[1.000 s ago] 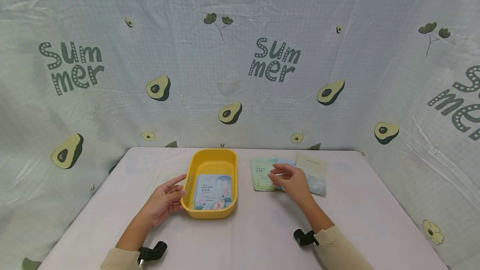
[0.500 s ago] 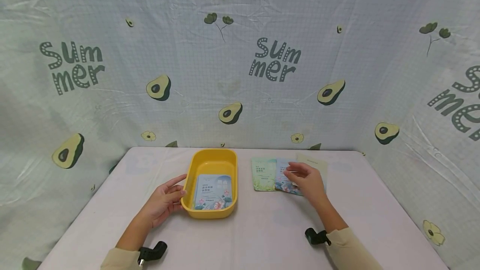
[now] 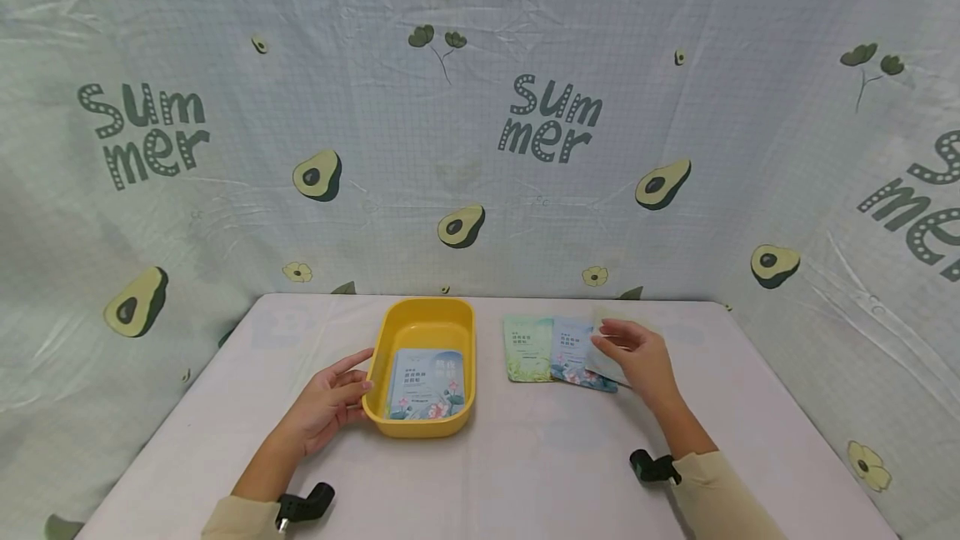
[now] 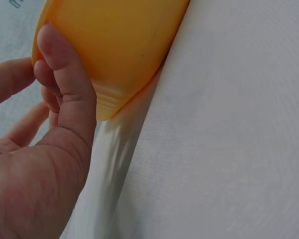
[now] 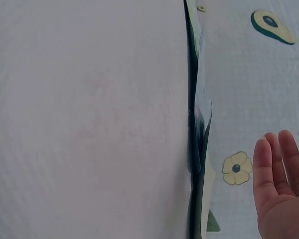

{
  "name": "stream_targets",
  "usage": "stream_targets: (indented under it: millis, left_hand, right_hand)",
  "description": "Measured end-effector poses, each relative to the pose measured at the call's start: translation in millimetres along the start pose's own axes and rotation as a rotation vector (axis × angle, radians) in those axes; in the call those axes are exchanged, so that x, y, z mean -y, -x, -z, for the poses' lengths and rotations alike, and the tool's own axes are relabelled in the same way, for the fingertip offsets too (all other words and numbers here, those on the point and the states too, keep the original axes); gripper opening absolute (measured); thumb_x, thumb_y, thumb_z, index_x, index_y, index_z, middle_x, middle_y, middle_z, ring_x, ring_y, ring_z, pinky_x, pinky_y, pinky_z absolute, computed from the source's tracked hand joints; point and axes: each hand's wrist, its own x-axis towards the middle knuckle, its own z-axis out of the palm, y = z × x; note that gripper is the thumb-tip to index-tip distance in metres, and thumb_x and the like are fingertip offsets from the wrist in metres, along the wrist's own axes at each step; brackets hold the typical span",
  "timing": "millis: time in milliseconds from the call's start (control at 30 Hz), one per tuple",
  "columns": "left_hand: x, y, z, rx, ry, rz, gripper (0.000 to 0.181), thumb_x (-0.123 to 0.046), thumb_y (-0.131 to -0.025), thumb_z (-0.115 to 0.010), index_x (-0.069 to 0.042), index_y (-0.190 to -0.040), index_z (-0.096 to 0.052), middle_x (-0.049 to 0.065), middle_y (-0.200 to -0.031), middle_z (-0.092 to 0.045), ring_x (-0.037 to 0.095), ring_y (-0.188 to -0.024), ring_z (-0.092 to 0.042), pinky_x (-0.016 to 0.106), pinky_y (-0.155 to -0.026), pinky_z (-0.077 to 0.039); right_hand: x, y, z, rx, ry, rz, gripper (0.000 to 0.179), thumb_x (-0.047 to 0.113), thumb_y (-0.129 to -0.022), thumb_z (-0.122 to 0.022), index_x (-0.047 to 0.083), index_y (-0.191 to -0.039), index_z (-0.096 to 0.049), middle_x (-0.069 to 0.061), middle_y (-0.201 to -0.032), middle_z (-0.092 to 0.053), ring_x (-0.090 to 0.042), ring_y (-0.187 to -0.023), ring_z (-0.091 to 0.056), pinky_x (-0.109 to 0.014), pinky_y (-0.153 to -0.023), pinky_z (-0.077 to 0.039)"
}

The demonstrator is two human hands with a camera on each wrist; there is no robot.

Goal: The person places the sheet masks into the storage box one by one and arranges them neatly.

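Observation:
My left hand (image 3: 327, 402) holds the left rim of a yellow plastic tray (image 3: 429, 333). In the left wrist view its thumb (image 4: 65, 74) lies against the yellow wall. A pale blue flower-print packet (image 3: 423, 382) lies flat inside the tray. To the right, several flat sachets overlap in a row: a green one (image 3: 528, 348), a blue floral one (image 3: 573, 344) and a pale cream one (image 3: 605, 365), partly hidden by my right hand (image 3: 639, 357). That hand hovers over the cream sachet. The right wrist view shows its fingers (image 5: 263, 169) extended, holding nothing.
A white cloth covers the table (image 3: 525, 473). Behind and beside it hangs a pale curtain (image 3: 480, 132) printed with avocados and lettering. Each wrist carries a black camera mount, on the left (image 3: 306, 505) and on the right (image 3: 652, 467).
My right hand has moved rightward over the sachets, from the blue one to the cream one, uncovering the blue one. The left hand and the tray have stayed put.

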Motion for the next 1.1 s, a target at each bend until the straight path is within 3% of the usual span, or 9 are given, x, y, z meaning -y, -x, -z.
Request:
stream_targets:
  millis: [100, 300, 533, 833, 900, 967, 1100]
  left_hand:
    - [-0.3, 0.1, -0.2, 0.001, -0.002, 0.000, 0.071, -0.012, -0.101, -0.063, -0.013, -0.163, -0.028, 0.006, -0.113, -0.061, 0.017, -0.087, -0.069, 0.028, -0.078, -0.063]
    - [0.0, 0.3, -0.3, 0.003, 0.004, -0.001, 0.071, -0.011, -0.101, -0.063, -0.012, -0.162, -0.027, 0.005, -0.112, -0.061, 0.016, -0.085, -0.069, 0.027, -0.077, -0.062]
    - [0.5, 0.2, -0.6, 0.009, 0.009, -0.003, 0.070, -0.010, -0.101, -0.062, -0.012, -0.162, -0.027, 0.004, -0.112, -0.060, 0.015, -0.084, -0.069, 0.027, -0.077, -0.062]
    - [-0.2, -0.2, -0.8, 0.005, 0.003, 0.001, 0.071, -0.012, -0.101, -0.063, -0.014, -0.163, -0.028, 0.005, -0.113, -0.060, 0.017, -0.086, -0.068, 0.027, -0.078, -0.062]
    - [-0.1, 0.0, -0.9, 0.003, 0.002, 0.002, 0.071, -0.012, -0.101, -0.063, -0.014, -0.163, -0.028, 0.005, -0.112, -0.060, 0.017, -0.086, -0.068, 0.027, -0.078, -0.062]
    - [0.0, 0.1, -0.9, 0.000, 0.003, 0.002, 0.071, -0.012, -0.101, -0.063, -0.014, -0.162, -0.028, 0.005, -0.112, -0.060, 0.016, -0.085, -0.068, 0.027, -0.078, -0.062]
    - [-0.3, 0.4, -0.6, -0.002, 0.002, 0.002, 0.070, -0.012, -0.101, -0.063, -0.014, -0.162, -0.028, 0.005, -0.112, -0.060, 0.017, -0.085, -0.068, 0.027, -0.078, -0.062]
  right_hand:
    - [-1.4, -2.0, 5.9, 0.005, -0.008, -0.010, 0.058, 0.042, -0.091, -0.076, 0.007, -0.136, -0.064, -0.016, -0.134, -0.067, -0.027, -0.119, -0.065, -0.007, -0.084, -0.051]
    - [-10.3, -9.4, 17.3, -0.011, 0.009, -0.020, 0.058, 0.042, -0.092, -0.076, 0.007, -0.137, -0.064, -0.017, -0.137, -0.064, -0.004, -0.108, -0.063, -0.007, -0.083, -0.051]
    - [-15.8, -17.5, 30.0, -0.024, 0.054, -0.072, 0.064, 0.048, -0.093, -0.072, 0.008, -0.142, -0.060, -0.017, -0.143, -0.060, -0.031, -0.127, -0.059, -0.004, -0.082, -0.046]
    - [-26.5, -28.4, 43.5, -0.012, 0.100, -0.093, 0.066, 0.047, -0.094, -0.071, 0.007, -0.145, -0.056, -0.018, -0.146, -0.057, -0.034, -0.133, -0.054, -0.008, -0.084, -0.043]
    - [-27.8, -30.5, 45.1, -0.006, 0.102, -0.099, 0.065, 0.044, -0.095, -0.071, 0.005, -0.145, -0.056, -0.020, -0.146, -0.056, -0.035, -0.134, -0.054, -0.014, -0.091, -0.049]
    - [-28.2, -32.8, 46.0, 0.000, 0.101, -0.106, 0.063, 0.040, -0.096, -0.071, 0.004, -0.145, -0.055, -0.021, -0.147, -0.055, -0.037, -0.135, -0.053, -0.027, -0.100, -0.053]
    - [-29.8, -38.6, 47.7, 0.014, 0.115, -0.123, 0.061, 0.036, -0.097, -0.070, 0.002, -0.145, -0.054, -0.024, -0.149, -0.052, -0.041, -0.138, -0.049, -0.054, -0.114, -0.044]
